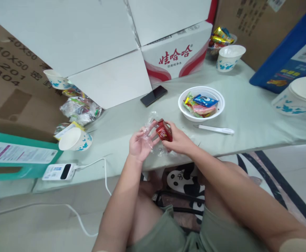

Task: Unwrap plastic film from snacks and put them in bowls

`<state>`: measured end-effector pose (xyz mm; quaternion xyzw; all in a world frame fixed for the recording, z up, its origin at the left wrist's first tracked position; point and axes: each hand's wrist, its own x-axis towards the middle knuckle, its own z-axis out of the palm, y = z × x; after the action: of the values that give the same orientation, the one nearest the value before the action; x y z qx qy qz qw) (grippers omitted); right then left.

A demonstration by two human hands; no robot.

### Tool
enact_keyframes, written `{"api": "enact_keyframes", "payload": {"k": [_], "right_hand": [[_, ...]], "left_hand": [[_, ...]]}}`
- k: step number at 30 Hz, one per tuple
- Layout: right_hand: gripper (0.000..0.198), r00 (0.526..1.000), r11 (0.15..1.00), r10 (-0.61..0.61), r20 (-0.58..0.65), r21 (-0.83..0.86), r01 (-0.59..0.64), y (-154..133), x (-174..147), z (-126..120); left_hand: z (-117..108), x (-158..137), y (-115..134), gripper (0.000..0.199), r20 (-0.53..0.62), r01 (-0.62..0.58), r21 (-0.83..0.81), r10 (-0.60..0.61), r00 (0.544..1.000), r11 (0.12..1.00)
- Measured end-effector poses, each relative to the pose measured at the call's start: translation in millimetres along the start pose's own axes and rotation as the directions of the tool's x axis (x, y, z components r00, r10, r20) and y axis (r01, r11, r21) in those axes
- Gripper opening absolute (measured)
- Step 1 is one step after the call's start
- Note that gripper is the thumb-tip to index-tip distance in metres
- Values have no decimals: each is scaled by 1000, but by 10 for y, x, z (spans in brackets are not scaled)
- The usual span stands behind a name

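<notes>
My right hand [179, 138] is closed around a small shiny red snack packet [164, 131], just above the front part of the table. Directly left of it, my left hand [139, 144] is turned palm up, with crinkled clear plastic wrap [148, 135] in its fingers. Two of its fingers reach out to the side of the red packet. More of the clear plastic lies behind and beneath the hands. A white bowl [182, 111] of wrapped snacks stands behind my right hand. Near that bowl lies a white-handled knife [216, 129].
A black phone [154, 96] lies before white cartons [176, 56]. Paper cups [76, 139] and piled snack packets [81, 108] stand left, near a green jug [18, 154] and a white cabled device [59, 172]. A blue jug [281, 66] and stacked cups [294, 98] are right.
</notes>
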<state>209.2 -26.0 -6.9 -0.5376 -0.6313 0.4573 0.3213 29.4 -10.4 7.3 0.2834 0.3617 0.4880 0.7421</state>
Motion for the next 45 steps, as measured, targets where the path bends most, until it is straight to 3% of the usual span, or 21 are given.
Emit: {"api": "enact_keyframes", "payload": {"k": [2,3,6,9,12,18,22,26,29,31,34,36,39,42,45], "right_hand": [[77,996,951,85,-11,298,-77,-4,9,57],[72,992,885,122,-28,455,-96,-5,16,89],[51,975,568,221,6,812,-134,5,42,158],[32,948,306,297,116,928,-210,56,57,146],[19,923,222,361,130,950,-221,129,52,63],[21,943,246,318,97,952,-180,105,-94,-100],[30,959,299,272,-76,954,-9,-10,-256,-272],[31,937,569,218,-272,816,104,-67,-229,-680],[37,875,778,216,-434,618,114,-74,53,-1046],[45,853,874,205,-480,483,61,-76,295,-1251],[56,865,972,194,-463,211,-105,-89,533,-1469],[67,858,973,159,-489,-68,-219,-95,550,-1539],[67,866,870,6,-501,-423,-251,-65,439,-1507],[59,908,794,-92,-409,-580,-180,2,348,-1359],[52,938,727,-108,-330,-669,-152,35,380,-1251]], "left_hand": [[44,26,-2,11,31,13,3,-13,999,1000],[73,44,2,12,35,13,2,-13,999,1000],[161,110,33,13,-18,-7,1,7,1000,1000],[222,177,85,15,-125,-6,-41,1,992,999],[248,226,141,13,-170,-22,-100,5,985,995],[195,258,257,29,-175,-88,-229,48,983,969],[117,225,315,39,-222,-177,-332,106,969,926],[74,208,333,40,-266,-129,-343,35,963,930],[61,223,333,38,-232,-50,-308,-24,972,950],[56,237,336,35,-219,-31,-301,-38,975,953],[53,250,351,33,-223,-36,-323,-39,974,946],[52,248,368,31,-218,-35,-344,-44,975,938],[58,234,389,30,-201,-21,-367,-57,978,930],[68,230,385,28,-211,-24,-364,-57,976,931],[67,248,353,27,-223,-27,-326,-49,974,945]]}}
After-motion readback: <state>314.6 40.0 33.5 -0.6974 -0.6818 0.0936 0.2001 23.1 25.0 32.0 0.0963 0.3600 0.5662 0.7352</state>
